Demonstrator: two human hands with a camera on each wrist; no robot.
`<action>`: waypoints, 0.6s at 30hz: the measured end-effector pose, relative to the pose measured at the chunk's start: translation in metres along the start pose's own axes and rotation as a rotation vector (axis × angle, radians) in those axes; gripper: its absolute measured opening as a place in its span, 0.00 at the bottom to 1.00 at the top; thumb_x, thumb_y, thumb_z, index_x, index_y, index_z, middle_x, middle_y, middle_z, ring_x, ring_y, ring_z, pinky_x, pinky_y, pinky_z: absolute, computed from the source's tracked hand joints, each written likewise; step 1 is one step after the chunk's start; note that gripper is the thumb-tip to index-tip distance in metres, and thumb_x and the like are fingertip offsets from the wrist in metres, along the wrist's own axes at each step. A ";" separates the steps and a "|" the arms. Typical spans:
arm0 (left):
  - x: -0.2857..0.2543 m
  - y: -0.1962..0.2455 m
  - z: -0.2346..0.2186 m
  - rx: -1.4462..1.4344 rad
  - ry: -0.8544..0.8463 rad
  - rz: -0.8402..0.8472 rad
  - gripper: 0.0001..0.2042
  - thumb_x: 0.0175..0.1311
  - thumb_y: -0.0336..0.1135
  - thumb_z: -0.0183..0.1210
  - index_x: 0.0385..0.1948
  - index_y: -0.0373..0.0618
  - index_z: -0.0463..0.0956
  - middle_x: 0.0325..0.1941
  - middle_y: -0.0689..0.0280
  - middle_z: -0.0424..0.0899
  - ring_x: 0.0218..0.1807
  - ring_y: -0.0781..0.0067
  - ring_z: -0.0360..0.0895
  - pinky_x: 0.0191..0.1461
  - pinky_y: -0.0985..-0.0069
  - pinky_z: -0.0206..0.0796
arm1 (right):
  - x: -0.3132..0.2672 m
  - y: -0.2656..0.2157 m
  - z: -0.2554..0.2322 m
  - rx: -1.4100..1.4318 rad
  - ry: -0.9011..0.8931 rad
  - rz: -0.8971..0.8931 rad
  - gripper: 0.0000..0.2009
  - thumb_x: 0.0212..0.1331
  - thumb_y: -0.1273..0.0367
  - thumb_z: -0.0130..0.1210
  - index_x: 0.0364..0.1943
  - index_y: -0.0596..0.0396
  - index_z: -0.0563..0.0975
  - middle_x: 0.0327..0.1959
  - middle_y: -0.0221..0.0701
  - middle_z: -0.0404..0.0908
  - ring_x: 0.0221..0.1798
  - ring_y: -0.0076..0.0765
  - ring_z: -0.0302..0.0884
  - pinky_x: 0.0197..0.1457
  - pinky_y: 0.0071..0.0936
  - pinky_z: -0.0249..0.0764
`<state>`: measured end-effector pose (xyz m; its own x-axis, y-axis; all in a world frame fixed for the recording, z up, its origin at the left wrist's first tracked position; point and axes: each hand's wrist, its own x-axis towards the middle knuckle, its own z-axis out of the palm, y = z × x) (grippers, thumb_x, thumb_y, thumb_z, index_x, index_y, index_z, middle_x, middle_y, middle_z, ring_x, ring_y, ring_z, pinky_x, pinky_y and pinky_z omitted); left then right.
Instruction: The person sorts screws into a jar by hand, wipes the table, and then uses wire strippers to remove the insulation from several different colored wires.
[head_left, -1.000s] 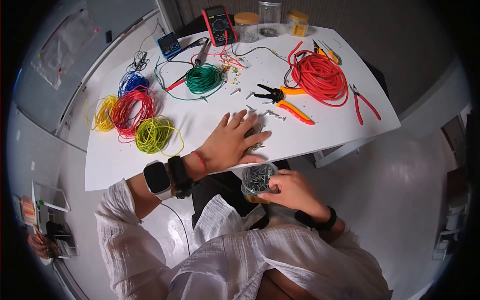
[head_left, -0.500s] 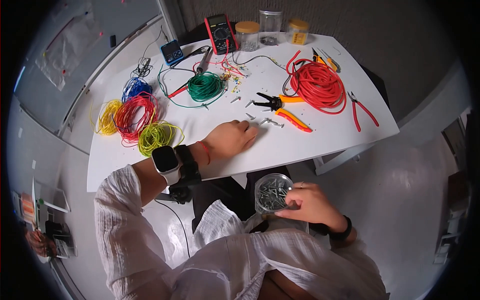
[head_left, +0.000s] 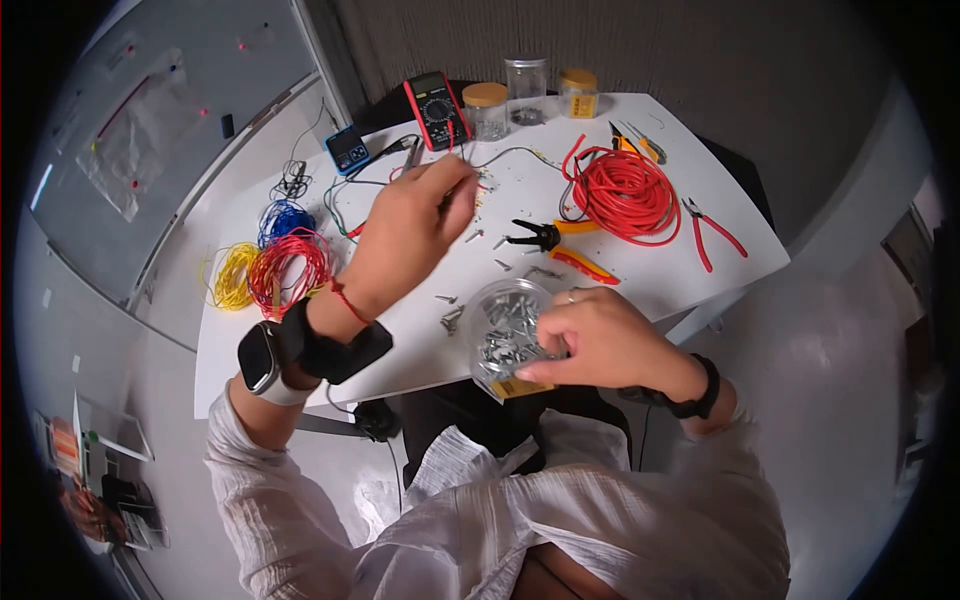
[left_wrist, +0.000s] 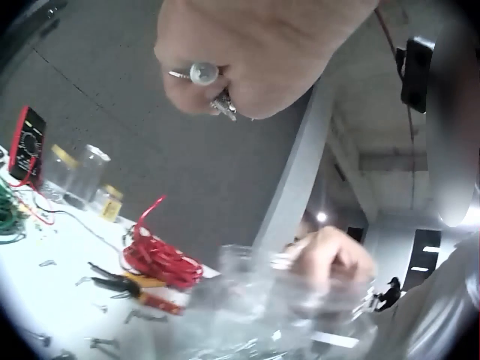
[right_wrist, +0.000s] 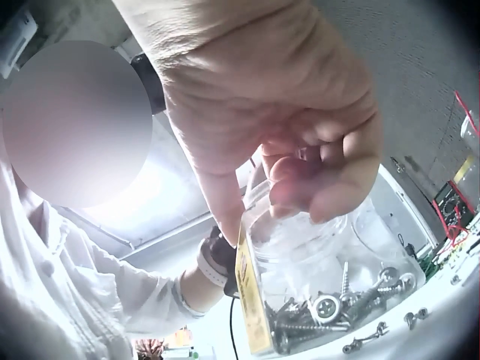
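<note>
Raised above the white table, my left hand point(head_left: 415, 230) is curled round a few screws; their heads and tips point(left_wrist: 204, 73) poke out between the fingers in the left wrist view. My right hand point(head_left: 610, 340) grips the rim of a clear plastic jar point(head_left: 478, 335) with thumb and fingers. That jar is tilted over the table's front edge, below and right of the left hand. Silver screws point(right_wrist: 330, 309) lie inside it, beside a yellow label point(right_wrist: 253, 300). Loose screws point(head_left: 452, 318) lie on the table left of the jar, with others point(head_left: 503, 265) behind it.
Wire strippers point(head_left: 545, 236), a thick red cable coil point(head_left: 628, 197) and red pliers point(head_left: 712, 235) lie to the right. Thin wire coils point(head_left: 285, 270) are at the left. A multimeter point(head_left: 437, 110) and lidded jars point(head_left: 487, 110) stand at the back; the left hand partly covers the green coil.
My left hand, first spread over screws on the table, has curled and lifted up with some of them. My right hand has raised the jar from below the table edge to over it.
</note>
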<state>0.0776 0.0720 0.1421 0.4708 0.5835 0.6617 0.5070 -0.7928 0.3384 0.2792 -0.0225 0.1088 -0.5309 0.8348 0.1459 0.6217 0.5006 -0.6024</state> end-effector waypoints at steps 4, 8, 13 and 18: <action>-0.004 0.028 0.001 -0.166 -0.054 0.164 0.04 0.57 0.29 0.52 0.30 0.39 0.69 0.25 0.56 0.73 0.29 0.54 0.72 0.31 0.68 0.64 | 0.028 0.003 0.011 -0.034 0.062 -0.088 0.21 0.41 0.54 0.62 0.13 0.57 0.69 0.16 0.38 0.71 0.24 0.43 0.71 0.29 0.35 0.65; -0.018 0.016 0.018 -0.280 -0.134 0.190 0.05 0.58 0.30 0.49 0.30 0.39 0.68 0.28 0.56 0.73 0.29 0.54 0.72 0.33 0.68 0.64 | 0.036 0.001 0.008 0.004 0.066 -0.056 0.22 0.40 0.53 0.62 0.12 0.57 0.69 0.12 0.36 0.70 0.20 0.41 0.70 0.27 0.34 0.65; -0.021 0.003 0.022 -0.334 -0.206 0.173 0.04 0.61 0.30 0.48 0.31 0.40 0.68 0.27 0.58 0.71 0.31 0.58 0.70 0.35 0.71 0.62 | 0.039 0.006 0.012 -0.003 0.082 -0.045 0.23 0.40 0.52 0.62 0.12 0.58 0.69 0.13 0.35 0.69 0.20 0.40 0.70 0.27 0.33 0.65; -0.025 -0.003 0.014 -0.361 -0.224 0.173 0.05 0.61 0.30 0.49 0.30 0.38 0.68 0.29 0.59 0.72 0.33 0.59 0.71 0.37 0.72 0.63 | 0.040 0.008 0.010 -0.004 0.080 -0.030 0.23 0.39 0.53 0.63 0.12 0.58 0.69 0.14 0.35 0.70 0.21 0.40 0.70 0.27 0.33 0.65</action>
<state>0.0746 0.0624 0.1149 0.6908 0.4291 0.5819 0.1413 -0.8694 0.4734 0.2573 0.0122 0.1023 -0.5014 0.8350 0.2266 0.6085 0.5265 -0.5938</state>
